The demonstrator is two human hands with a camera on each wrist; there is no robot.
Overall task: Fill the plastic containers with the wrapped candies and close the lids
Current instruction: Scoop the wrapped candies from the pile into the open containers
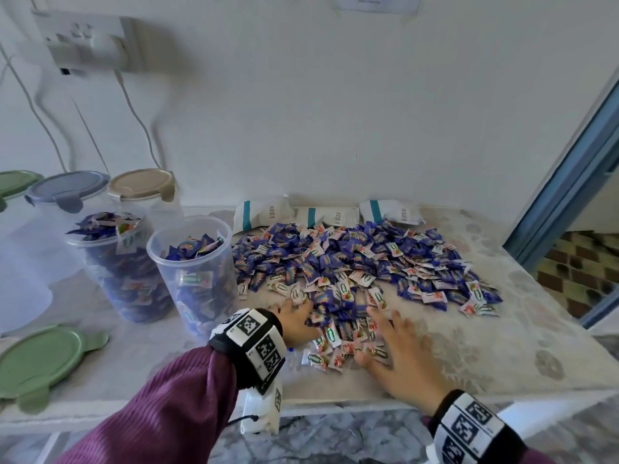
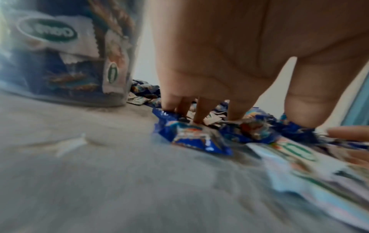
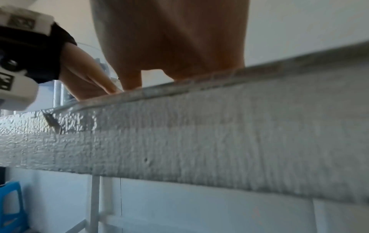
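A: The fingers [image 1: 306, 308] of the left hand [image 1: 296, 324] are spread and lie on the near edge of the candies [image 1: 355, 269]. They close around nothing. The right hand [image 1: 398, 354] is also flat and spread, its palm down, with its fingertips on the candies.

B: And where are the jars, in the head view?

A: Two open jars stand on the tabletop [image 1: 502, 346], left of the pile. The near jar [image 1: 194, 272] is just beside the left wrist and is filled almost to the rim. The far jar [image 1: 117, 256] behind it is heaped above its rim. A green lid [image 1: 43, 360] lies flat at the near left. More jars with lids stand at the back left, and three white bags [image 1: 264, 212] lie behind the pile.

B: What does the left wrist view show?

A: The left hand [image 2: 229, 55] points down, with fingertips [image 2: 199, 113] pressing on blue wrappers [image 2: 191, 135]. They are straight, not curled. The near jar [image 2: 66, 52] stands close on the left.

B: And the right wrist view?

A: It looks from below the tabletop [image 3: 199, 134] edge. The right hand [image 3: 171, 39] rests on top; its fingertips are hidden. The left hand [image 3: 85, 78] is seen beside it.
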